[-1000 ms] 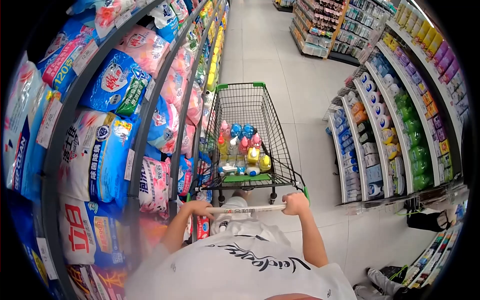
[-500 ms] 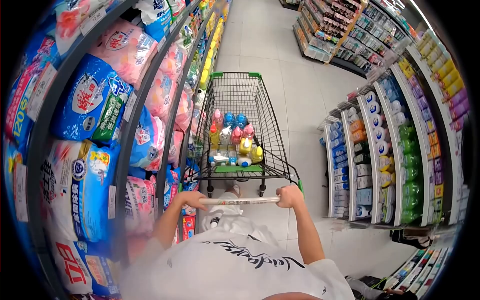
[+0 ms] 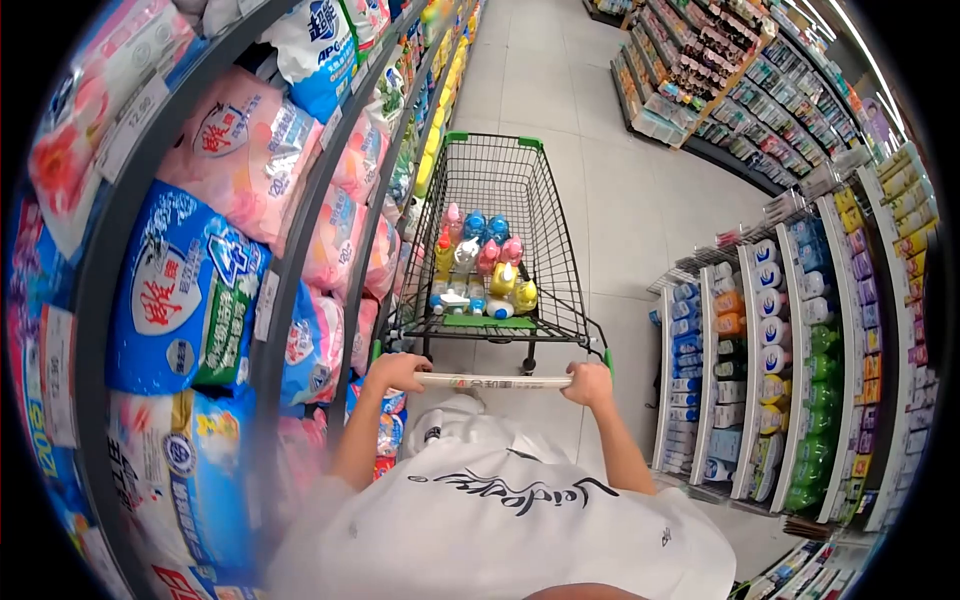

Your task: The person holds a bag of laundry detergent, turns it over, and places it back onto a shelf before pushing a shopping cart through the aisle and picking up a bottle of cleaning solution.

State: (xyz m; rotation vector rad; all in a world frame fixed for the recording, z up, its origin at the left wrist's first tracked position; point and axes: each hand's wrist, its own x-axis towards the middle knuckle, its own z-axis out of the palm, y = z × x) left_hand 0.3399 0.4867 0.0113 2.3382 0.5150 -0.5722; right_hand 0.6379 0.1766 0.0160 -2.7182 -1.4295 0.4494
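Both of my hands are at the pale push bar of a black wire shopping cart (image 3: 560, 235) with green corner pieces. My left hand (image 3: 398, 373) is wrapped round the bar's left end. At its right end, my right hand (image 3: 588, 384) grips with the fingers curled over. Several bottles stand grouped in the near part of the basket: blue-topped bottles (image 3: 485, 226), pink bottles (image 3: 499, 252) and yellow bottles (image 3: 524, 294). Their labels are too small to read. The front half of the basket shows bare wire.
Close on the left, a dark-edged shelf (image 3: 290, 235) holds large detergent bags (image 3: 175, 290). On the right stand white shelves (image 3: 735, 370) with bottles, including green bottles (image 3: 818, 400). Pale floor tiles (image 3: 530, 70) run ahead, past another display rack (image 3: 690, 75) at the back right.
My hands and the cart sit slightly further right and the cart a little higher in view. The shelves on both sides have shifted in the picture. My grip on the bar is unchanged.
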